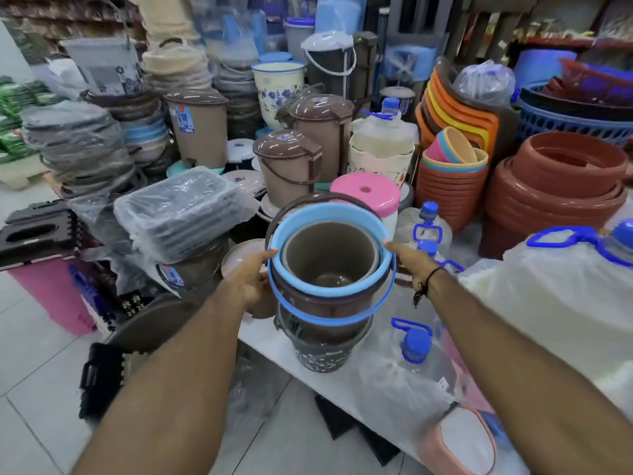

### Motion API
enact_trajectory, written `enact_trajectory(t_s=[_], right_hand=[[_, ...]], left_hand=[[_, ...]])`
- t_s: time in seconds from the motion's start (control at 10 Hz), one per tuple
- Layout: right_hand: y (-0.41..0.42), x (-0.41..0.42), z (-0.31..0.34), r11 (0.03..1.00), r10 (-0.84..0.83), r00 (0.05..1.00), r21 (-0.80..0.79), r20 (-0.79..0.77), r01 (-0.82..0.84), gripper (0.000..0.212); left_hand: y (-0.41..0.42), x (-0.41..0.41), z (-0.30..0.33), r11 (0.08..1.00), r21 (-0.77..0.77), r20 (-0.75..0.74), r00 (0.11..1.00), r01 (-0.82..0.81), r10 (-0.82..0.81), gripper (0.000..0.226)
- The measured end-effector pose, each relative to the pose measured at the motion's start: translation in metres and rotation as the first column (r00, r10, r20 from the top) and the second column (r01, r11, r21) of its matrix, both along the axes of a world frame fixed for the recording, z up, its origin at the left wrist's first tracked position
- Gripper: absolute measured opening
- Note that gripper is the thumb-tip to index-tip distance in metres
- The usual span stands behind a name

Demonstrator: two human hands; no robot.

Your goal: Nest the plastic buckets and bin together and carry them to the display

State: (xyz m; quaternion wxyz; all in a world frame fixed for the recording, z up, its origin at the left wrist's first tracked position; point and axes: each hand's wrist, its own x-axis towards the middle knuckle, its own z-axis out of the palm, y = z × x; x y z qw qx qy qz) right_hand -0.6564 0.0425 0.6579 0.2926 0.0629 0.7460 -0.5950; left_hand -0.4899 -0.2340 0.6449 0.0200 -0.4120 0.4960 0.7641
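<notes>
A nested stack of plastic buckets is held up in front of me over the white table edge (274, 351). The outer brown bucket has a light blue rim (329, 214) and a blue handle (329, 320) hanging down at the front. Inside it sits a taupe bin (329, 255), open side toward me. Below, a dark grey bucket with white flowers (323, 354) forms the bottom of the stack. My left hand (251, 279) grips the stack's left side. My right hand (412, 260) presses the blue rim from the right.
The display table is crowded: lidded brown bins (287, 166), a pink stool (366, 192), wrapped grey trays (181, 214), terracotta planter stacks (561, 186), water jugs (428, 231) and a big wrapped jug (565, 296) at right. Dark folding stools (37, 234) stand at left on the tiled floor (34, 389).
</notes>
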Motion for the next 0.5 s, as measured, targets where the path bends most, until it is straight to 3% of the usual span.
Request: enact_trajectory(t_s=[0.1, 0.3, 0.4, 0.5], right_hand=[[-0.013, -0.009, -0.035, 0.998, 0.0, 0.996, 0.067, 0.086, -0.006, 0.03], [-0.033, -0.007, -0.118, 0.978, -0.065, 0.957, 0.209, 0.283, 0.005, 0.017], [-0.042, -0.012, -0.145, 0.952, -0.115, 0.948, 0.307, 0.298, 0.019, 0.03], [-0.05, -0.025, -0.143, 0.928, -0.106, 0.962, 0.373, 0.251, 0.005, 0.038]], left_hand=[[-0.013, -0.013, -0.034, 0.995, 0.101, 0.102, 0.995, -0.01, -0.001, 0.036], [-0.038, -0.035, -0.111, 0.986, 0.008, 0.332, 0.93, 0.166, -0.16, 0.033], [-0.06, -0.049, -0.133, 0.923, 0.016, 0.43, 0.831, 0.383, -0.352, 0.035], [-0.073, -0.065, -0.136, 0.865, -0.018, 0.419, 0.789, 0.502, -0.449, 0.038]])
